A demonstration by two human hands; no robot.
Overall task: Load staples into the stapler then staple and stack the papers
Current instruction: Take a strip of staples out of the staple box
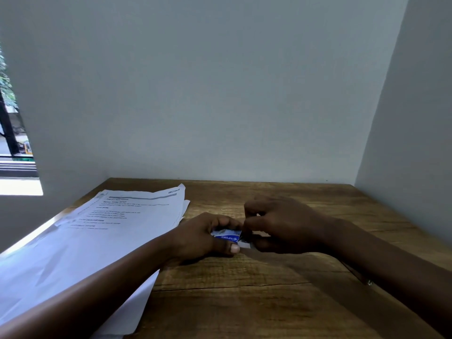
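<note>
A small blue and white staple box (pixel 227 236) is held just above the wooden table (pixel 244 302), near its middle. My left hand (pixel 203 238) grips the box, thumb along its near side. My right hand (pixel 281 223) pinches the box's right end with curled fingers, where a white flap or inner part (pixel 245 244) shows. A stack of printed white papers (pixel 102 236) lies on the left of the table, under my left forearm. No stapler is in view.
Grey walls close the table in at the back and on the right. A window (pixel 12 143) opens at the far left. A small dark object (pixel 368 282) peeks out from under my right forearm.
</note>
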